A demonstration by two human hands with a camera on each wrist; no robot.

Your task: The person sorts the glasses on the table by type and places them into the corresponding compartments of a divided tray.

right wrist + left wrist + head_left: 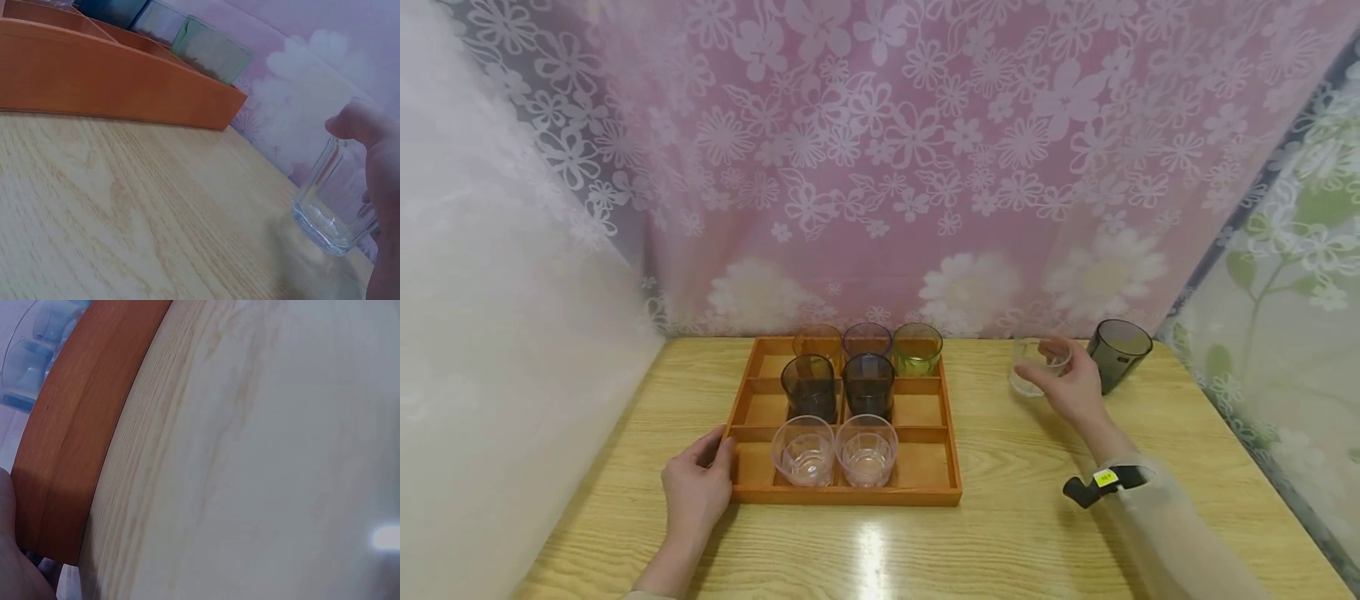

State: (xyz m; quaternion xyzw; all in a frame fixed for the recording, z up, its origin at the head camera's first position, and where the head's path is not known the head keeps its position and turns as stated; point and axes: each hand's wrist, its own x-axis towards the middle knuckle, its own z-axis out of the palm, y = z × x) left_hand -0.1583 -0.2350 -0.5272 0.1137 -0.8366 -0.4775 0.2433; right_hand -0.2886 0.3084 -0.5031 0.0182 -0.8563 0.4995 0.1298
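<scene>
My right hand (1078, 392) holds a clear glass (1026, 385) by its sides, thumb and fingers on opposite walls. In the right wrist view this glass (325, 228) leans a little, and a shadow falls on the table under it. At the tray's front left corner, my left hand (696, 483) grips the brown wooden tray (842, 497), thumb against the wood; its other fingers are mostly hidden. Two clear glasses (867, 458) stand in the tray's front row. Behind them are two dark grey glasses (808, 392), then an amber (817, 346), a purple (867, 340) and a green glass (917, 354).
A tall dark grey glass (1120, 354) stands just right of my right hand. Thin dividers split the tray into compartments. The light wooden table (1015, 517) ends at a pink flowered curtain (880, 208) behind, with pale sheets on both sides.
</scene>
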